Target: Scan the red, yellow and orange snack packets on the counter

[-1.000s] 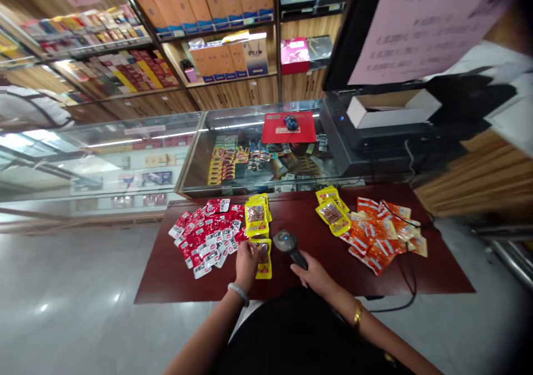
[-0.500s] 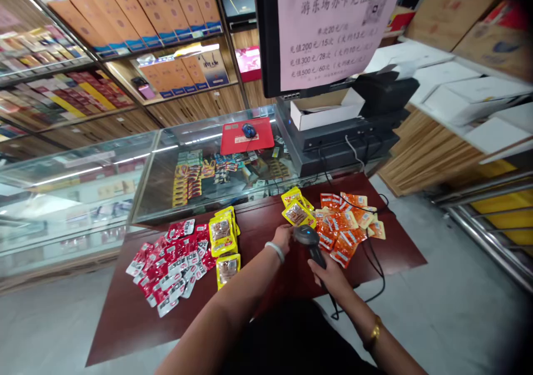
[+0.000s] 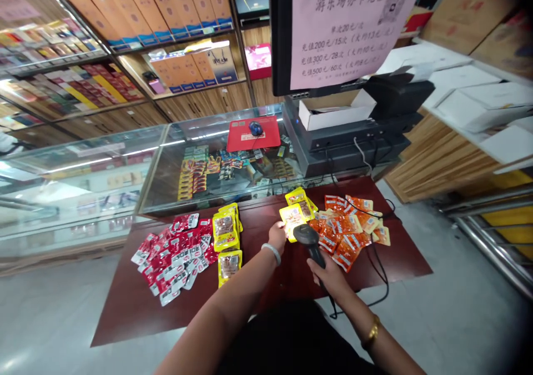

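Observation:
My left hand [image 3: 277, 235] holds a yellow snack packet [image 3: 290, 218] lifted a little off the dark red table [image 3: 133, 314], just left of the scanner's head. My right hand [image 3: 328, 269] grips the handle of a black barcode scanner [image 3: 308, 237], whose head points at that packet. Another yellow packet [image 3: 300, 199] lies just behind it. A heap of orange packets [image 3: 352, 228] sits to the right of the scanner. On the left lie a stack of yellow packets [image 3: 225, 228], a single yellow packet [image 3: 229, 265] and a spread of red packets [image 3: 175, 253].
The scanner's black cable [image 3: 381, 286] loops over the table's right end. Behind the table stands a glass display counter [image 3: 166, 164] with a red mouse pad [image 3: 254, 133] and mouse, plus a monitor with a pink notice [image 3: 353, 25]. Shelves of boxes line the back wall.
My left hand left the yellow packet on the left, crossed to the right pile and picked up a yellow packet there. The scanner moved right with my right hand; my view turned right.

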### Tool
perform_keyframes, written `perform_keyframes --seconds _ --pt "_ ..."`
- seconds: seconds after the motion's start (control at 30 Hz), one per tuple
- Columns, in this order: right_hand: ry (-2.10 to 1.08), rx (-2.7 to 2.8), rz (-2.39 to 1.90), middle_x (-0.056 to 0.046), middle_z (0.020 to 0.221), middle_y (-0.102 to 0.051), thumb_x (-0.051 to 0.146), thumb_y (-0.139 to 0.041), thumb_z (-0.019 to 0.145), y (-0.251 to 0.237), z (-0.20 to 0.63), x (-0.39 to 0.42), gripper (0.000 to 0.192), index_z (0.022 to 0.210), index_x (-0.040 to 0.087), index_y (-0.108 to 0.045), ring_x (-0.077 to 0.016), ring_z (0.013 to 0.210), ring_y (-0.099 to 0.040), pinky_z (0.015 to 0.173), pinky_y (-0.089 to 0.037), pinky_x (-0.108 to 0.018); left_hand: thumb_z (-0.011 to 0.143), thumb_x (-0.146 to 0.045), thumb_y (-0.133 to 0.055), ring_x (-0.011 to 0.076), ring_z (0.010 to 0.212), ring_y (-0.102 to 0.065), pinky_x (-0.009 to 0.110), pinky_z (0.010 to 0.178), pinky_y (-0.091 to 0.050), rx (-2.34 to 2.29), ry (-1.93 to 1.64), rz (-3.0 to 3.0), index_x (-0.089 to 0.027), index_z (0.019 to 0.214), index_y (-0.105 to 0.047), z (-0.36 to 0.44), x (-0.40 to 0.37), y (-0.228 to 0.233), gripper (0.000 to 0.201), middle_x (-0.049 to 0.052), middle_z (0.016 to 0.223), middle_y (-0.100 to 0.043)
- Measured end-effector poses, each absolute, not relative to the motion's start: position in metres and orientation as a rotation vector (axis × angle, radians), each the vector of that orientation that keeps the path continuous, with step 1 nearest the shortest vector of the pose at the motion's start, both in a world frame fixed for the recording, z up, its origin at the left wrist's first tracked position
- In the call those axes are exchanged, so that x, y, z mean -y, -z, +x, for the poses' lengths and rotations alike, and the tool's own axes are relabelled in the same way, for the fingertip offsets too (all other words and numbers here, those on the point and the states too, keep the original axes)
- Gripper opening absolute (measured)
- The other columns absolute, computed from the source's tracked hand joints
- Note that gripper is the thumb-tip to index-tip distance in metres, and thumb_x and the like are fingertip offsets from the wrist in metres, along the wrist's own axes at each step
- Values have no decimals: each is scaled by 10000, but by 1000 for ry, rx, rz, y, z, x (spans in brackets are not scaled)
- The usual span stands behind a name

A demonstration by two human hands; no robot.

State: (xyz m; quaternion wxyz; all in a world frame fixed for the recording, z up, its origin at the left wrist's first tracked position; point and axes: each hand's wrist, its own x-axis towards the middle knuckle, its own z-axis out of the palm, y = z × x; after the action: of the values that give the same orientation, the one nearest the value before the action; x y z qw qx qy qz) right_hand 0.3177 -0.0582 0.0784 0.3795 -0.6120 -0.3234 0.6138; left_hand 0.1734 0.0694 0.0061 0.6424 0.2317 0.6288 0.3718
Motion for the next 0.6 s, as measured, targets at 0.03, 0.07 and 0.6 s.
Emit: perform_keyframes --seconds 0.03,0.07,0.6 --pt "-1577 822 -1554 109 510 -443 530 -671 763 -81 313 57 508 1114 197 -518 -96 382 -400 403 -346 -226 656 -338 -771 69 464 -445 203 485 -345 -1437 -869 564 -146 711 -580 162 -65 -9 276 -29 545 -534" --pt "-1584 819 -1546 108 519 -441 531 -678 755 -83 309 55 517 1115 196 -518 -93 382 -396 400 -345 -226 642 -371 -781 67 458 -438 204 478 -341 -1436 -885 599 -151 693 -567 150 -60 -12 311 -31 546 -537" --pt "-1802 1143 -1461 112 525 -440 533 -632 773 -101 199 48 547 1159 161 -520 -89 375 -398 391 -345 -217 657 -626 -709 56 377 -338 198 415 -267 -1622 -913 643 -199 620 -472 -5 28 -27 490 -82 428 -400"
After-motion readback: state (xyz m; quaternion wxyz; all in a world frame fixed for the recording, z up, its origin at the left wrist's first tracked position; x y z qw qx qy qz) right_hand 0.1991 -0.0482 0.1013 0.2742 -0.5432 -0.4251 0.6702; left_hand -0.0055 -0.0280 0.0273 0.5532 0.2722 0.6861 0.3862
